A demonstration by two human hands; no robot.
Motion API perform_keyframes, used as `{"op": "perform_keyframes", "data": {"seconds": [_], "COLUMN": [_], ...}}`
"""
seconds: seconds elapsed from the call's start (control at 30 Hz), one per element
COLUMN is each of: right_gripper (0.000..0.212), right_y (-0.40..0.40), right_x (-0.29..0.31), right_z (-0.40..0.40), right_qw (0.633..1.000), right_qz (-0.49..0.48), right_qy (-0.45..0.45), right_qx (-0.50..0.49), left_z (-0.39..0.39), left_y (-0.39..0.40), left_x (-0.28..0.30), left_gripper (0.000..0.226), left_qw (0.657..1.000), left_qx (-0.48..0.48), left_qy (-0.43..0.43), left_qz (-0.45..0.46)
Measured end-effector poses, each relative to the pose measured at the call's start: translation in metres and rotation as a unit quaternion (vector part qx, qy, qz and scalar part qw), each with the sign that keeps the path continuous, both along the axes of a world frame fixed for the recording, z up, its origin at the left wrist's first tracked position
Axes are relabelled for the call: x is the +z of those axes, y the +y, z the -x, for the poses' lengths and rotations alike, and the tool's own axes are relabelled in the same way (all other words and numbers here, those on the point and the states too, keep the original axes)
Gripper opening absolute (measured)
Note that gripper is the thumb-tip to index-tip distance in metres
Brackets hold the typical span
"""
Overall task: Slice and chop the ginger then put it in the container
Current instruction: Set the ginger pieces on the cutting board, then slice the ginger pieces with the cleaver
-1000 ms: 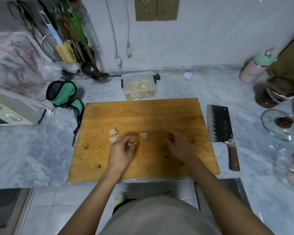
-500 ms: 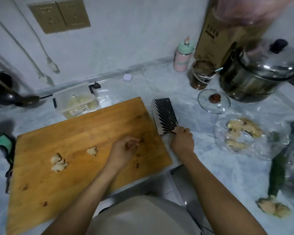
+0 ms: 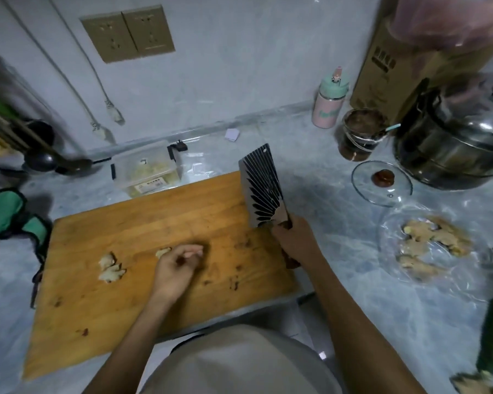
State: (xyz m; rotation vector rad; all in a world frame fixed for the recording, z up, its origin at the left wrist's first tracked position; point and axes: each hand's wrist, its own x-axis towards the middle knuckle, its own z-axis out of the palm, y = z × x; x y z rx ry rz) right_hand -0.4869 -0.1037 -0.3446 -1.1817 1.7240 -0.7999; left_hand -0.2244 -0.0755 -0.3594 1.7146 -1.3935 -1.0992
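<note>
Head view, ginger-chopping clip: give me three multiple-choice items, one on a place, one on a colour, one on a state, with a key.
1. Where is the clear plastic container?
A. Behind the cutting board, near the wall
B. On the board
C. Beside the steel pot

2. What colour is the bottle's cap?
A. Red
B. Mint green
C. Black

3. What is the right hand doing?
A. Resting flat on the counter
B. Gripping the cleaver
C. Holding ginger

Key: 1 A, it sits past the board's far edge. 2 B, green cap on a pink body. 3 B, its fingers wrap the handle, blade raised.
</note>
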Motion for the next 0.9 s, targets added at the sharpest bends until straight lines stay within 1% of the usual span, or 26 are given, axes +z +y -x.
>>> {"op": "perform_keyframes", "data": {"seconds": [0.03, 0.1, 0.13, 0.2, 0.23, 0.27, 0.33, 0.37, 0.43, 0.5, 0.57, 0.67, 0.77, 0.8, 0.83, 0.9], "right_gripper": [0.023, 0.011, 0.01, 0.02, 0.026, 0.024, 0.01, 0.013, 0.013, 0.014, 0.016, 0.017, 0.028, 0.027, 0.022, 0.006], "right_y": [-0.002, -0.006, -0.008, -0.013, -0.016, -0.018, -0.023, -0.026, -0.031, -0.033, -0.033, -0.033, -0.037, -0.039, -0.04, -0.042], "right_x": [0.002, 0.002, 0.003, 0.002, 0.003, 0.005, 0.011, 0.013, 0.016, 0.018, 0.016, 0.015, 0.018, 0.02, 0.022, 0.02], "right_z": [-0.01, -0.03, -0.04, -0.055, -0.061, -0.066, -0.076, -0.081, -0.092, -0.103, -0.112, -0.12, -0.127, -0.129, -0.131, -0.135], "right_qw": [0.999, 0.994, 0.99, 0.975, 0.963, 0.947, 0.907, 0.889, 0.862, 0.848, 0.847, 0.848, 0.851, 0.853, 0.856, 0.858], "right_qz": [0.015, 0.034, 0.042, 0.062, 0.067, 0.073, 0.094, 0.098, 0.089, 0.078, 0.07, 0.048, -0.014, -0.044, -0.075, -0.116], "right_qy": [0.003, 0.021, 0.033, 0.07, 0.102, 0.139, 0.196, 0.219, 0.248, 0.261, 0.265, 0.267, 0.272, 0.263, 0.247, 0.222], "right_qx": [0.03, 0.098, 0.132, 0.199, 0.239, 0.281, 0.361, 0.391, 0.434, 0.455, 0.455, 0.455, 0.45, 0.449, 0.448, 0.448], "left_z": [-0.009, -0.026, -0.034, -0.043, -0.045, -0.046, -0.048, -0.049, -0.049, -0.047, -0.045, -0.049, -0.056, -0.058, -0.06, -0.064], "left_y": [0.002, 0.008, 0.012, 0.02, 0.023, 0.026, 0.03, 0.031, 0.029, 0.024, 0.02, 0.012, 0.007, 0.007, 0.007, 0.008], "left_x": [-0.003, -0.009, -0.013, -0.018, -0.02, -0.022, -0.028, -0.031, -0.033, -0.031, -0.03, -0.036, -0.046, -0.048, -0.05, -0.055], "left_gripper": [0.019, 0.021, 0.021, 0.02, 0.019, 0.016, 0.011, 0.011, 0.021, 0.03, 0.034, 0.031, 0.024, 0.023, 0.023, 0.023], "left_qw": [1.0, 0.997, 0.995, 0.988, 0.984, 0.981, 0.976, 0.973, 0.968, 0.968, 0.968, 0.967, 0.966, 0.966, 0.967, 0.966], "left_qx": [0.021, 0.072, 0.101, 0.153, 0.174, 0.19, 0.208, 0.211, 0.203, 0.178, 0.147, 0.114, 0.106, 0.104, 0.101, 0.093], "left_qy": [-0.002, -0.008, -0.008, -0.02, -0.033, -0.044, -0.069, -0.095, -0.144, -0.175, -0.201, -0.218, -0.217, -0.215, -0.212, -0.21], "left_qz": [-0.001, 0.004, 0.005, -0.001, -0.007, -0.011, -0.009, -0.001, 0.015, 0.025, 0.038, 0.066, 0.09, 0.096, 0.102, 0.12]}}
